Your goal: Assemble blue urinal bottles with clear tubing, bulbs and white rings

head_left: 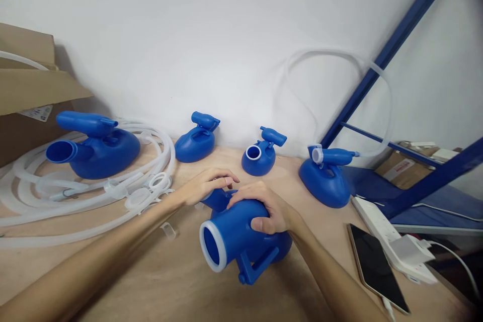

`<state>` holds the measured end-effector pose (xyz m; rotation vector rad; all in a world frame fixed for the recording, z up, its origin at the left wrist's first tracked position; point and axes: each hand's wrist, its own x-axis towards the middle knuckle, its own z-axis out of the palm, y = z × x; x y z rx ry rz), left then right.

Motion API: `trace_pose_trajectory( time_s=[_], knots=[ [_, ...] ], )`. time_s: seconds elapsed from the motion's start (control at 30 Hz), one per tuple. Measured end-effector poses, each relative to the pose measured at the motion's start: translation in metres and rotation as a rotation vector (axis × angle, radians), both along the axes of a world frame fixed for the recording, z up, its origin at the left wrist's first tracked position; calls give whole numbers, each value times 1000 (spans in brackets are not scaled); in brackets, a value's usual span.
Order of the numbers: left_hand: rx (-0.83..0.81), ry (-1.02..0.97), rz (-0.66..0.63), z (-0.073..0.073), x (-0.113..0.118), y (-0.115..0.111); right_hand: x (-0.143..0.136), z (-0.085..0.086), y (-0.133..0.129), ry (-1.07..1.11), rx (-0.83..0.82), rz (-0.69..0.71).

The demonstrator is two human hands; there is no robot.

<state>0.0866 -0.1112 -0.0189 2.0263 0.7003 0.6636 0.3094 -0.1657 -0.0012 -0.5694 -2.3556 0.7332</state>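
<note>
My right hand (269, 209) wraps over the wide neck of a blue plastic urinal bottle (236, 229), which is tipped toward me. A white ring (222, 246) rims its mouth, and a bracket-like handle (258, 266) juts out low on the near side. Just behind the neck, my left hand (206, 185) curls over a smaller blue cylindrical piece (217, 200). The palm hides much of that piece, so I cannot tell whether it is joined to the bottle. A small clear plastic piece (168, 231) lies on the wooden table (158, 282) left of the mouth.
Several similar urinal bottles stand toward the wall, including a large one (105, 153) among coiled translucent hoses (162, 136). Clear caps (138, 197) lie beside them. A cardboard box (30, 90) is far left. On the right are a phone (377, 266), a power strip (381, 226) and blue metal framing (392, 35).
</note>
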Motion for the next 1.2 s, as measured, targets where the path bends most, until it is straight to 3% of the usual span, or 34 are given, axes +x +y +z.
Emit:
trace_pose_trajectory(
  time_s=[0.13, 0.27, 0.4, 0.6, 0.67, 0.77, 1.0, 1.2],
  knots=[
    [11, 13, -2, 1, 3, -1, 5, -1, 2, -21, -22, -31],
    [82, 137, 100, 6, 0, 5, 10, 0, 6, -39, -103, -60],
    [100, 257, 248, 11, -19, 28, 7, -1, 17, -26, -160, -71],
    [139, 309, 448, 4, -51, 64, 1, 0, 37, -16, -200, -82],
    [246, 405, 502, 6, -59, 70, 1, 2, 40, -18, -205, -100],
    [325, 704, 593, 17, -78, 71, 5, 5, 37, -22, -225, -163],
    [-2, 1101, 556, 43, -143, 56, 9, 13, 27, -37, -270, -251],
    [-96, 1129, 593, 40, -173, 55, 10, 11, 28, -45, -263, -255]
  ],
)
